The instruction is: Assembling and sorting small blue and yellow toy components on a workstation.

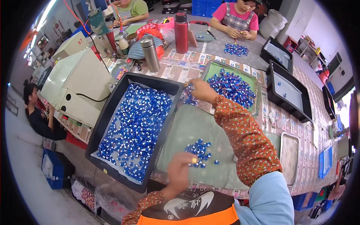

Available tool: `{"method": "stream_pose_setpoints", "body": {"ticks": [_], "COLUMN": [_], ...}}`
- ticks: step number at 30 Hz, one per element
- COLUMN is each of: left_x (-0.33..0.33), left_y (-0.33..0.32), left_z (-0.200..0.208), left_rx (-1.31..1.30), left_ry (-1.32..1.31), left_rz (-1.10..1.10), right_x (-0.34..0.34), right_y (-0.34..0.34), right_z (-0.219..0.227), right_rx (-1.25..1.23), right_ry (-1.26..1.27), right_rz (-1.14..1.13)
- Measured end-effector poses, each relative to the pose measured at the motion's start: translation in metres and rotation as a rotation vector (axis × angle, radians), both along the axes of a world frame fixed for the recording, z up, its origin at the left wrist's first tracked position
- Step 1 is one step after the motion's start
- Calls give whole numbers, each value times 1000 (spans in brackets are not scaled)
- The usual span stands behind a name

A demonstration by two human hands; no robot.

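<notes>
My right hand, in a flowered sleeve, reaches forward to the far right corner of a black tray. Its fingers are closed together, and what they hold, if anything, is too small to make out. Just below them lies a small heap of blue and pinkish pieces. My left hand is smeared by motion, a yellow band round one finger. It hovers beside a loose pile of small blue-and-white pieces on a green mat. Many similar blue-and-white pieces fill the black tray on paper.
A green-lined tray heaped with blue and reddish pieces stands beyond my right forearm. Further right are black bins and a metal tray. A steel flask and a red flask stand ahead. Two people work across the table.
</notes>
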State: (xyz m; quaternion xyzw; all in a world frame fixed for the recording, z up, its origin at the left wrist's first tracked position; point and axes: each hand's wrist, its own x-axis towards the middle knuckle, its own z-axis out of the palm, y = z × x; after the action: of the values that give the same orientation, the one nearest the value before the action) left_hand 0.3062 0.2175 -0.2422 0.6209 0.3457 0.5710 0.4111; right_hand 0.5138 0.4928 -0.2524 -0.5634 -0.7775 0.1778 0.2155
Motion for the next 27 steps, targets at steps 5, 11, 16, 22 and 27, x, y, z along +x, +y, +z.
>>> {"method": "stream_pose_setpoints", "body": {"ticks": [5, 11, 16, 22, 27], "left_x": [38, 55, 55, 58, 53], "left_y": [41, 92, 104, 113, 115], "left_z": [7, -6, -21, -37, -40], "left_rx": [-331, -543, -577, -495, -453], "left_ry": [-417, -755, -792, -724, -654], "left_rz": [23, 78, 124, 147, 131], "right_x": [-1, -3, -5, -10, -17], "right_y": [28, 42, 25, -3, -9], "right_z": [-10, -12, -11, -3, -3], "right_rx": [-110, -149, -102, -107, 4], "right_ry": [-55, -184, -174, -241, -320], "right_rz": [-88, -22, 66, 192, 234]}}
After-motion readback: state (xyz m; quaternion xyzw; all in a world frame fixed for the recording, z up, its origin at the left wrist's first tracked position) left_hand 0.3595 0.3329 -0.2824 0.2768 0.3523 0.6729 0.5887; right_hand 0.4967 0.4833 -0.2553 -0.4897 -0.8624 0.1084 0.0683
